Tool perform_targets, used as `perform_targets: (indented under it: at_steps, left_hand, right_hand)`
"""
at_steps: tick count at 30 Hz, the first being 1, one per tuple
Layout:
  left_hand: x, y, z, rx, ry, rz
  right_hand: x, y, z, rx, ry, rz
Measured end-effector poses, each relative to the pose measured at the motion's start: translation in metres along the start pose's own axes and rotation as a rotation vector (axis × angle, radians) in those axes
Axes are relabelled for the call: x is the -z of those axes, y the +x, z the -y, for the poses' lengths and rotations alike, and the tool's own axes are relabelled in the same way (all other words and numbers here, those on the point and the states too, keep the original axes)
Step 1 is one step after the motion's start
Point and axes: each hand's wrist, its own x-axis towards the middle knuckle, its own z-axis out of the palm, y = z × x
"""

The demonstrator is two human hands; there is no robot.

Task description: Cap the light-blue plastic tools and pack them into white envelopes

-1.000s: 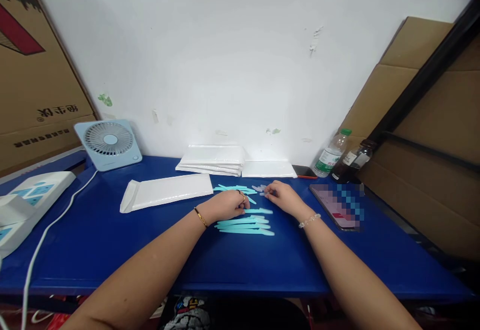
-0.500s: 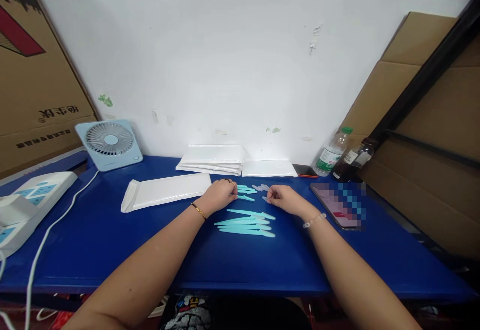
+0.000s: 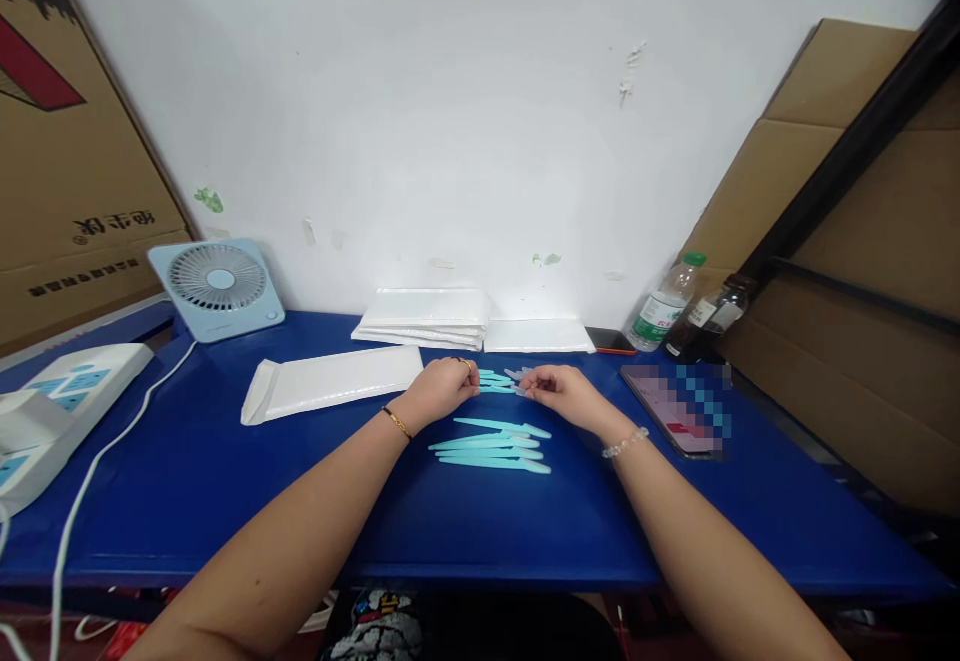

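Note:
My left hand is closed on the handle of a turquoise eyebrow razor, whose head points right. The fingers of my right hand pinch a small clear blade cap at that razor's head; whether the cap is seated on it I cannot tell. Just behind lie more turquoise razors, partly covered by my left hand. Other clear caps rest beside my right fingers, some hidden by them. Closer to me, several razors lie in a loose row, heads to the right.
A white padded envelope lies left of my hands. Stacked white envelopes stand by the wall. At the right are a phone, a water bottle and a dark bottle. A fan and power strip occupy the left.
My right hand has moved left with the clear cap, bringing it to the razor's head. The razor in my left hand has risen slightly toward the others behind it.

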Motion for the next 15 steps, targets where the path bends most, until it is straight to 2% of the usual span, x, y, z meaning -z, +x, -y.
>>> perform_targets:
  at_steps: [7, 12, 13, 15]
  left_hand:
    - [0.000, -0.001, -0.008, -0.059, -0.030, -0.010]
    - [-0.003, -0.003, -0.014, -0.082, -0.055, 0.054]
    - [-0.003, -0.003, -0.013, -0.082, -0.052, 0.062]
    - [-0.005, -0.002, -0.009, -0.072, -0.006, 0.026]
  right_hand:
    - [-0.006, 0.000, 0.003, 0.000, 0.113, 0.014]
    - [-0.005, -0.003, 0.006, -0.013, 0.163, 0.106]
    - [-0.004, -0.003, 0.005, -0.018, 0.138, 0.106]
    - [-0.001, -0.001, 0.000, -0.025, 0.033, 0.022]
